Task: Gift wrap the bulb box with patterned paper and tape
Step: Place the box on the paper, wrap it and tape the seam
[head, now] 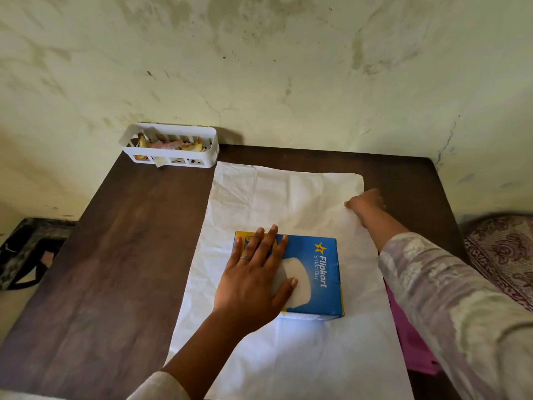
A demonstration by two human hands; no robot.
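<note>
Pressing the box flat-fingered, the left hand anchors it while the right hand pinches the paper edge beyond it (white side up).

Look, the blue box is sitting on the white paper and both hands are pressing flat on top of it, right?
Not quite. Only the left hand presses flat on the blue cardboard bulb box. The right hand reaches to the far right edge of the creased white paper sheet. The head view shows it.
</note>
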